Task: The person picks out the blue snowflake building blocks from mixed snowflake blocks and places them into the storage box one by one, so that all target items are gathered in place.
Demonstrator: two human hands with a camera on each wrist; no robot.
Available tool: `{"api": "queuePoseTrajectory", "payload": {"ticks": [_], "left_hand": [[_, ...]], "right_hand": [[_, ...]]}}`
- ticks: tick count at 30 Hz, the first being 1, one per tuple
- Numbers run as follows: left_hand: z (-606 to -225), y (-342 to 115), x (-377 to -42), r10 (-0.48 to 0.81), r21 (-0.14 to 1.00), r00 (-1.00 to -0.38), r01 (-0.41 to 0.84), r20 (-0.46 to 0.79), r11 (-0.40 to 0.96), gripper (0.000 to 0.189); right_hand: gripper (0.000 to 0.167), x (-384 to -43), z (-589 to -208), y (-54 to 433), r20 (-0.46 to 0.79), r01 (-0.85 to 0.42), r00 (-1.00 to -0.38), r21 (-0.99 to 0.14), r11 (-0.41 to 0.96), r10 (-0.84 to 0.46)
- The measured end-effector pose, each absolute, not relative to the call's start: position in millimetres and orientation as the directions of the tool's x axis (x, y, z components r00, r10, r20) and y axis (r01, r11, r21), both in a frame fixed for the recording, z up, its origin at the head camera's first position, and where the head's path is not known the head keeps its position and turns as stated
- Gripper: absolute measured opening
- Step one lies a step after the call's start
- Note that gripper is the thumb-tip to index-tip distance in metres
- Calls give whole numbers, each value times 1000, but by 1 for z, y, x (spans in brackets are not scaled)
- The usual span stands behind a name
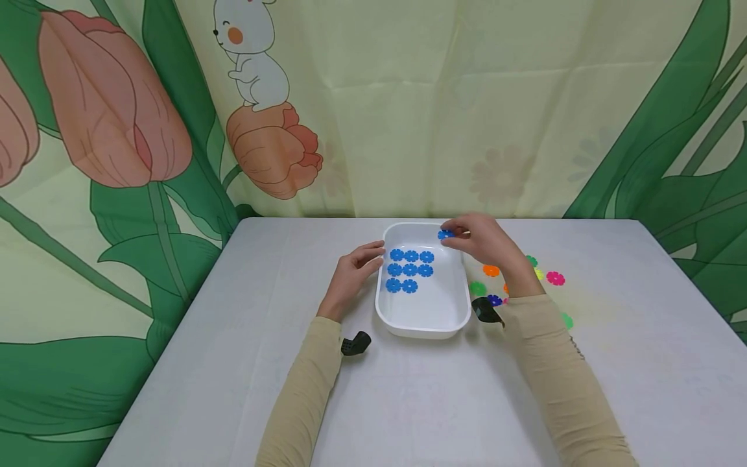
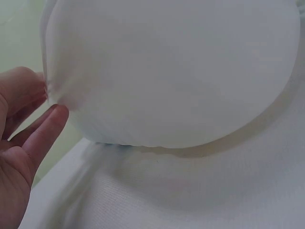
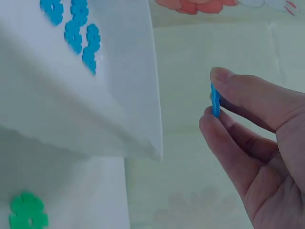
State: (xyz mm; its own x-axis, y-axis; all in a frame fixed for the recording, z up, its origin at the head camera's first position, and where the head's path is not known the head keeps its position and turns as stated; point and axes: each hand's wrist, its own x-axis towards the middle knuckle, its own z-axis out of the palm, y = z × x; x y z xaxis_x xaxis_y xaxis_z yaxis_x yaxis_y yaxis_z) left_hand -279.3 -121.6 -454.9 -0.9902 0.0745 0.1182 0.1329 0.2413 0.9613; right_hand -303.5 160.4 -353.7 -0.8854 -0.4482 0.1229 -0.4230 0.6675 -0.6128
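A white tray (image 1: 445,305) stands on the table, with several flat blue snowflake discs (image 1: 410,270) laid in rows on its left part. My left hand (image 1: 353,272) rests against the tray's left side, its thumb touching the outer wall (image 2: 167,71) in the left wrist view. Between thumb and fingertips my right hand (image 1: 481,240) pinches one blue snowflake disc (image 3: 215,100), held edge-on in the right wrist view. In the head view that disc is above the tray's far right corner.
Right of the tray, loose snowflake discs are scattered, among them an orange one (image 1: 491,270), a green one (image 1: 478,288), a dark blue one (image 1: 494,300) and a pink one (image 1: 556,278). The right forearm partly covers them. A printed curtain (image 1: 408,130) hangs behind the table (image 1: 233,389).
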Motion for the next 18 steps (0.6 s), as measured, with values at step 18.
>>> {"api": "queuePoseTrajectory", "payload": {"ticks": [18], "left_hand": [[-455,-122,-279,80,960,-990,134,118,247,32]], "right_hand": [[37,-315,-364,123,18,-483,-779,-654,582,-626]]}}
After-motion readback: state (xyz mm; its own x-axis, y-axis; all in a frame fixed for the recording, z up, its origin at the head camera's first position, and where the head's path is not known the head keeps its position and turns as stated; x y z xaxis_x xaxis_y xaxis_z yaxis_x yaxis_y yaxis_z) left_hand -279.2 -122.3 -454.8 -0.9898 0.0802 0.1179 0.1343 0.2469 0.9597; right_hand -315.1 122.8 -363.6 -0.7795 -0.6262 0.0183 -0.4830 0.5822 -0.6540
